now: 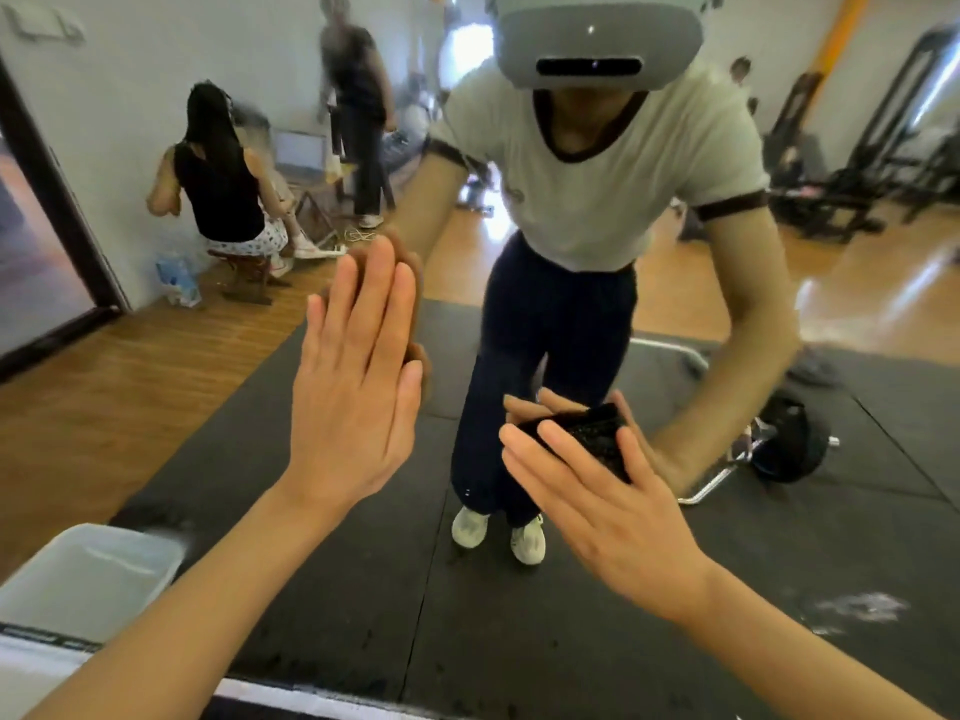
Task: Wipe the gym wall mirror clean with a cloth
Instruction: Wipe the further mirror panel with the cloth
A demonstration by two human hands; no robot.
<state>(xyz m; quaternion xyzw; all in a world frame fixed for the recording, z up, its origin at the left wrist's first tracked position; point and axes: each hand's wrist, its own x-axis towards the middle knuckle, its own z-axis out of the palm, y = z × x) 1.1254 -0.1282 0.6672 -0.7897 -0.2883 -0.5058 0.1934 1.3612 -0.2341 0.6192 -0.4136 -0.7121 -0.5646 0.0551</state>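
Note:
The wall mirror (519, 615) fills the view and reflects me, the black floor mat and the gym behind. My left hand (353, 387) lies flat against the glass with its fingers straight and together, holding nothing. To its right and lower down, my right hand (613, 506) presses a small black cloth (589, 439) onto the glass with straight, spread fingers. The cloth sits under the fingertips and is partly hidden by them. A whitish smudge (857, 610) shows on the glass at the lower right.
A white bin (88, 579) shows at the lower left by the mirror's bottom edge. Reflected in the glass are a seated person (223, 189), a standing person (358, 111), a barbell plate (789, 444) and weight machines (883, 148).

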